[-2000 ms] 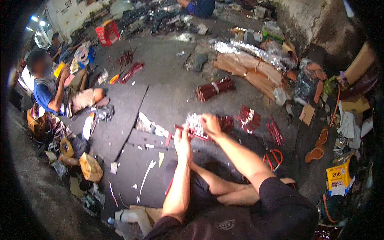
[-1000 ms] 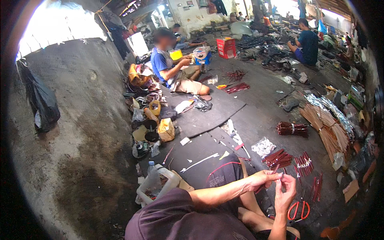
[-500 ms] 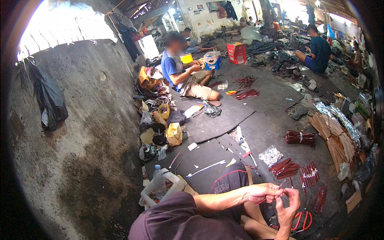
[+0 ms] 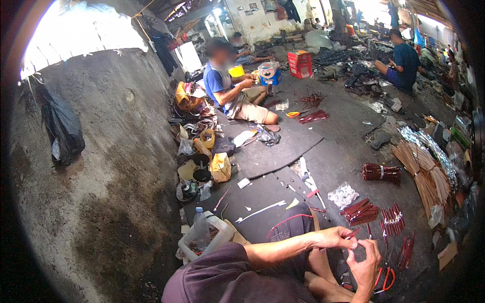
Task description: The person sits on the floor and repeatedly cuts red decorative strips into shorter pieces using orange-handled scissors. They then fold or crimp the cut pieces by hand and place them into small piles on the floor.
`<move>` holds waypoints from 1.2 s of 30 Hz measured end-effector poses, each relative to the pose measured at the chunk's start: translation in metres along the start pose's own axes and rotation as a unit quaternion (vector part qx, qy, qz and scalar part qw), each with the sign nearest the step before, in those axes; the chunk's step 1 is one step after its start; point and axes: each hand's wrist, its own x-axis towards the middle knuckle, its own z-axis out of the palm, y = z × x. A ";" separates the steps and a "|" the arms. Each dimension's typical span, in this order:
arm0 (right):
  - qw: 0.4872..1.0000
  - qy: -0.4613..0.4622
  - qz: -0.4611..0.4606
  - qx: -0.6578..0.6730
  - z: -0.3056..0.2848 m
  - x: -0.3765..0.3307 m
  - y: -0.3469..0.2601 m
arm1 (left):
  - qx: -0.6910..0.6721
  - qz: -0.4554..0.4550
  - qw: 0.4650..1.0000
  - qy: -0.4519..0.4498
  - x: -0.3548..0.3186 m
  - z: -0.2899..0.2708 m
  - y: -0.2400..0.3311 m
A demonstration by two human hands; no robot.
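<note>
Pinching one thin red stick [image 4: 352, 234] as before, the left hand [image 4: 333, 237] and right hand [image 4: 366, 257] stay together, fingertips pressed on it.

stick bundles [image 4: 359, 211] lie right of the jug [image 4: 208, 237] (both floor-level).

both hands have drawn back from the floor bundles to the lap, left hand [image 4: 333, 237] meeting right hand [image 4: 366, 260].
</note>
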 end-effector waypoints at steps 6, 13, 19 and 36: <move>1.000 0.024 0.005 -0.008 0.007 -0.001 0.016 | -0.010 0.024 0.999 0.025 0.000 0.003 0.013; 0.998 0.061 0.006 0.009 -0.010 0.004 0.023 | -0.056 -0.010 0.996 0.070 0.009 0.014 0.024; 0.995 0.092 -0.001 0.043 -0.023 -0.001 0.029 | -0.165 -0.068 0.982 0.055 0.019 0.021 0.021; 0.993 0.096 0.008 0.073 -0.019 -0.006 0.036 | -0.174 -0.067 0.982 0.019 0.017 0.018 0.027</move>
